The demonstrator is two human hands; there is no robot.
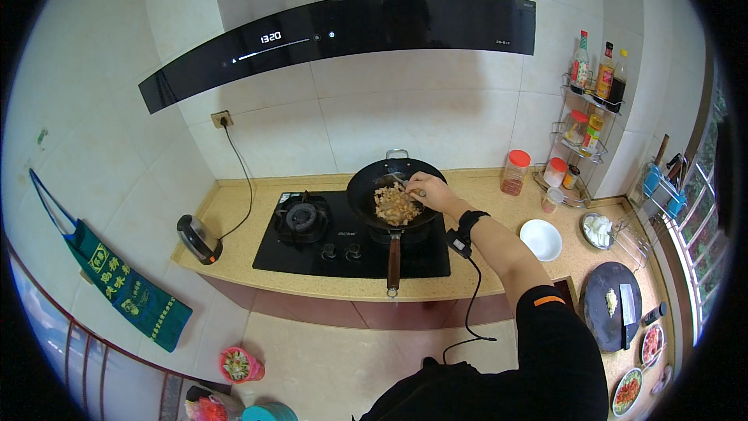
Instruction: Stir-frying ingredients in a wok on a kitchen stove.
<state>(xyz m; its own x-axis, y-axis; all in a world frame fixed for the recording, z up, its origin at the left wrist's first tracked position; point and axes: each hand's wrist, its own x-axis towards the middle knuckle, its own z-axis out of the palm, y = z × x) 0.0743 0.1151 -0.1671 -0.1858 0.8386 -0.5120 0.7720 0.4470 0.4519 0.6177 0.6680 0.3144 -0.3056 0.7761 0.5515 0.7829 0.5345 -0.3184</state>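
A black wok (365,190) rests on the right burner of a black gas hob (350,264), its brown wooden handle toward me. Chopped, light brown food (392,206) lies in its middle. Over the wok's right side, my right hand (431,192) is closed around the handle of a utensil; a bit of metal shows at its left, and its working end is partly hidden in the food. A black strap with a cabled device circles my right wrist. My left hand is out of view. On the counter right of the hob stands a white bowl (541,240).
An electric kettle (199,239) stands left of the hob. At right are a wire spice rack (584,149), a red-lidded jar (515,173), a round board (602,327) with a cleaver (627,307), and plates of chopped food. A range hood (350,23) hangs above.
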